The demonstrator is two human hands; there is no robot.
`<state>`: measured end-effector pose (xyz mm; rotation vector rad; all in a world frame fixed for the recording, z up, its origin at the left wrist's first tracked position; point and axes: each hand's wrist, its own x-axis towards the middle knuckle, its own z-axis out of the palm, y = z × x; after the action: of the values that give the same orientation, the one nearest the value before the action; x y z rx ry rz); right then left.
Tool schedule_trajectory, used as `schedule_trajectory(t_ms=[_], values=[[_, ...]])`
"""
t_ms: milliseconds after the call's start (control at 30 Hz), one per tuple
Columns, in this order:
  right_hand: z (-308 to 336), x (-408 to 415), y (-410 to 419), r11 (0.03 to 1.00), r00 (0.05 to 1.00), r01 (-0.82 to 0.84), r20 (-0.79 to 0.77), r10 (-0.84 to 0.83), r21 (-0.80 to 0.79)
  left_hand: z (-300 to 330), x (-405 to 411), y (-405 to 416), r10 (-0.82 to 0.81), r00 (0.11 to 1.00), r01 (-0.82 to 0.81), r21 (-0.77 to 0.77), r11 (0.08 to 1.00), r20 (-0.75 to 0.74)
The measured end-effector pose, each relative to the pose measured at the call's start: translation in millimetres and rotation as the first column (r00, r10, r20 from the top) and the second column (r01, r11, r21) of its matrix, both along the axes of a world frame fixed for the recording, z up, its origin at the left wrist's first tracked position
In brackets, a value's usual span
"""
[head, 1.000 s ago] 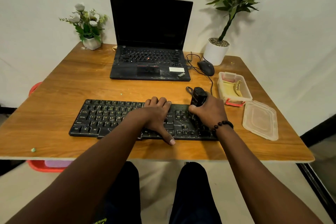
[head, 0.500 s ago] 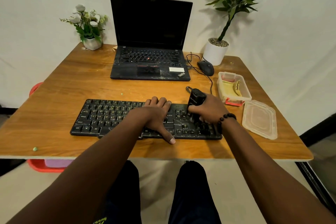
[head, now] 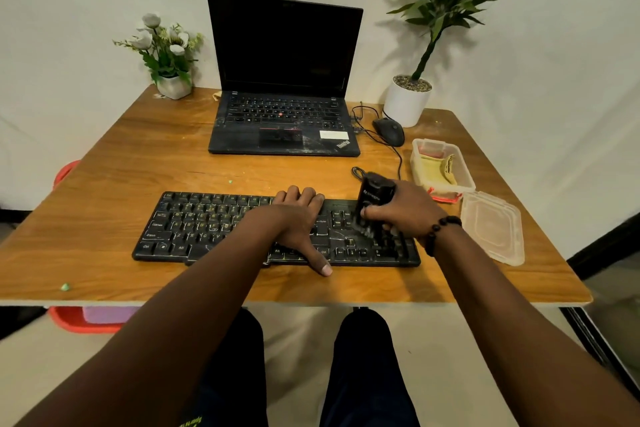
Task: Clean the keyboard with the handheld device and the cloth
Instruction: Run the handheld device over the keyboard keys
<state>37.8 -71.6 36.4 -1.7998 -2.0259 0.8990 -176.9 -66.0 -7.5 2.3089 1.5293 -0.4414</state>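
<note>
right hand wrapped around the handheld device, its tip on the keyboard; left hand pressed flat, fingers together, on the keys.

Single head-worn wide-angle view, looking forward and down over wooden table from seated person's position. Both forearms reach in from bottom edge; knees visible below table's near edge. Keyboard close, mid-frame; laptop farther back, centred against white wall. Straight lines bow toward frame edges. No second view to compare.
</note>
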Motion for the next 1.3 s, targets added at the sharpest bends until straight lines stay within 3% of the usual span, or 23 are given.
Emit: schedule_trajectory(t_ms=[67,133,267,333,400,500,600,733,833,933,1000,1100,1300], values=[[-2,-2,2,0.976,0.987,0.153,-0.071,-0.143,0.158,0,1,0,0.001,1.000,-0.001,-0.001,1.000,-0.003],[-8,-10,2,0.955,0.969,0.226,-0.145,-0.200,0.192,0,1,0,0.006,1.000,-0.006,-0.002,1.000,-0.006],[-20,-19,1,0.967,0.982,0.186,-0.019,-0.186,0.176,0,0,0,0.002,1.000,-0.002,0.002,1.000,-0.011],[-13,-15,-2,0.987,0.988,0.132,0.068,-0.138,0.090,-1,1,1,0.003,1.000,-0.003,-0.006,1.000,-0.004],[-4,-9,-3,0.993,0.991,0.121,0.051,-0.122,0.012,-2,1,0,0.010,1.000,-0.009,-0.019,1.000,0.003],[-1,-11,0,0.969,0.974,0.215,-0.093,-0.204,0.123,0,1,-1,0.003,1.000,-0.003,-0.020,1.000,-0.001],[-11,-24,1,0.944,0.974,0.227,-0.054,-0.220,0.240,1,1,-2,-0.005,1.000,0.005,-0.009,1.000,-0.006],[-10,-21,-12,0.986,0.987,0.084,0.124,-0.102,0.142,-2,0,0,0.008,1.000,-0.008,-0.024,1.000,-0.008],[-7,-11,-24,0.997,0.998,0.063,0.023,-0.064,0.052,-2,1,1,0.014,1.000,-0.015,-0.036,0.999,-0.014],[-17,-14,-26,0.956,0.980,0.192,-0.094,-0.175,0.221,-1,2,0,0.010,1.000,-0.011,-0.038,0.999,-0.014],[-20,-18,-27,0.948,0.974,0.223,-0.096,-0.207,0.225,-1,2,0,0.014,1.000,-0.014,-0.032,0.999,-0.013],[-12,-11,-30,0.990,0.995,0.099,0.023,-0.102,0.104,-2,1,0,0.025,1.000,-0.026,-0.040,0.999,-0.016],[-15,-4,-38,0.960,0.968,0.236,-0.128,-0.218,0.150,0,4,2,0.016,0.999,-0.018,-0.044,0.999,-0.048]])
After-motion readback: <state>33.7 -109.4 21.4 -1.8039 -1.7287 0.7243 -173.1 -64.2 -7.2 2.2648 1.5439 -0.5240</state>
